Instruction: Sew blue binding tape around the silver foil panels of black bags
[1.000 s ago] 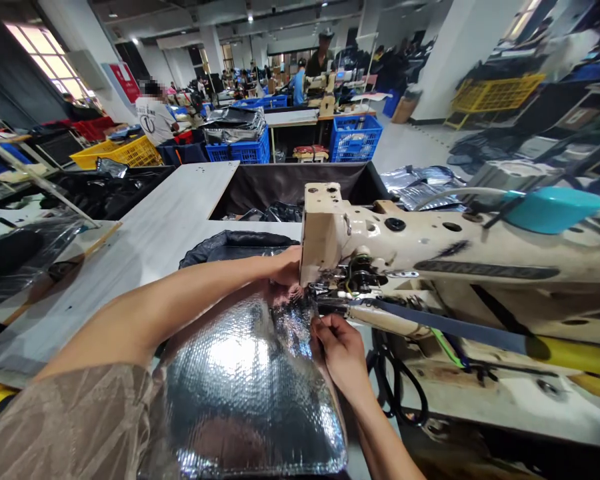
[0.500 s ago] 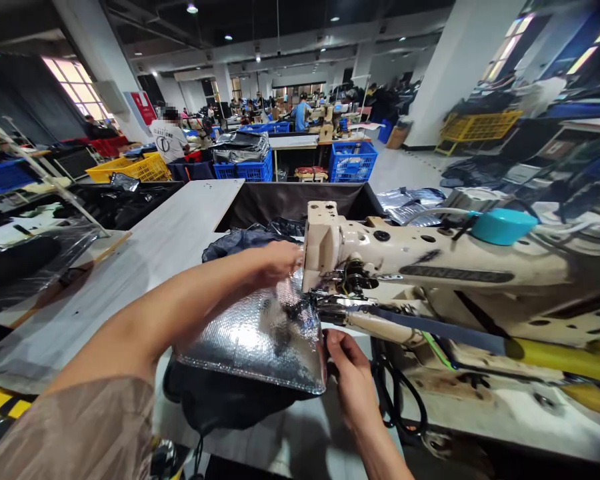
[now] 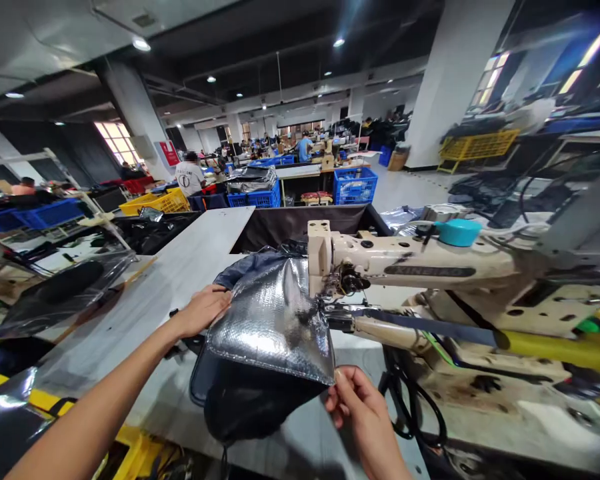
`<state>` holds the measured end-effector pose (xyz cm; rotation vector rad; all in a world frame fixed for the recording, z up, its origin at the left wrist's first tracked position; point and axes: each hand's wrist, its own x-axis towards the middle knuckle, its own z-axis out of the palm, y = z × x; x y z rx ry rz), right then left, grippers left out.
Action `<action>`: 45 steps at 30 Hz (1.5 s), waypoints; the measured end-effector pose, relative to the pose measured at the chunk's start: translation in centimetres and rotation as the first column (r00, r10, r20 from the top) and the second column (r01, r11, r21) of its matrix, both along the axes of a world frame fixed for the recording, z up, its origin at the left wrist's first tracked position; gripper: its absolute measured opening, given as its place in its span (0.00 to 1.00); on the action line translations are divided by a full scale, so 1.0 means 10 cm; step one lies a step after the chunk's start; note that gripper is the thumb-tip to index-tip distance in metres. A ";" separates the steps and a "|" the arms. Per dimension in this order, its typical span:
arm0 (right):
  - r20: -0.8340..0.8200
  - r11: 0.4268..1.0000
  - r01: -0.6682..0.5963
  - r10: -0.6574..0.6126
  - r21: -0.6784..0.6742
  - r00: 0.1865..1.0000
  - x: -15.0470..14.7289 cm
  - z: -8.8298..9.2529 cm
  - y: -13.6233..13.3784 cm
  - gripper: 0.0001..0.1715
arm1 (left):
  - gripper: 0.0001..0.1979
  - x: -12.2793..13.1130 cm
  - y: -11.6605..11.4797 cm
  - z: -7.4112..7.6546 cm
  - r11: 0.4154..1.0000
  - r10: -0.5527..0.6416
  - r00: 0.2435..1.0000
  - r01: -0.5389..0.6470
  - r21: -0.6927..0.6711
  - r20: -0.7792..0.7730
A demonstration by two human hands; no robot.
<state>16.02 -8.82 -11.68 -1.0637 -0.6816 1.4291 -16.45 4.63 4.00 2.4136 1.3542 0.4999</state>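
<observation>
A quilted silver foil panel (image 3: pixel 265 327) lies slanted across the sewing table, its upper end running under the presser foot of a cream industrial sewing machine (image 3: pixel 410 260). Its dark fabric backing, a bag-like black and navy piece (image 3: pixel 250 410), hangs below it. My right hand (image 3: pixel 360 410) pinches the panel's lower corner between thumb and fingers. My left hand (image 3: pixel 203 310) lies flat with fingers apart, its fingertips at the dark fabric's left edge. The needle area is partly hidden by the foil and machine parts.
A pale tabletop (image 3: pixel 180 280) extends left of the machine, with a dark fabric-lined bin (image 3: pixel 300 227) behind it. A teal cup (image 3: pixel 457 232) sits on the machine. Black cables (image 3: pixel 410 407) loop below. Blue crates (image 3: pixel 355 185) and a co-worker in a white shirt (image 3: pixel 190 177) stand beyond.
My left hand has moved left, away from the needle, and let go of the panel. My right hand has dropped lower with the corner, and the view has tilted upward.
</observation>
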 end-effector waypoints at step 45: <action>0.282 0.990 0.026 -0.066 0.142 0.957 0.10 -0.32 -0.14 0.24 | 0.22 1.41 -0.81 -0.57 0.705 -0.227 0.713 0.591 0.393 -0.664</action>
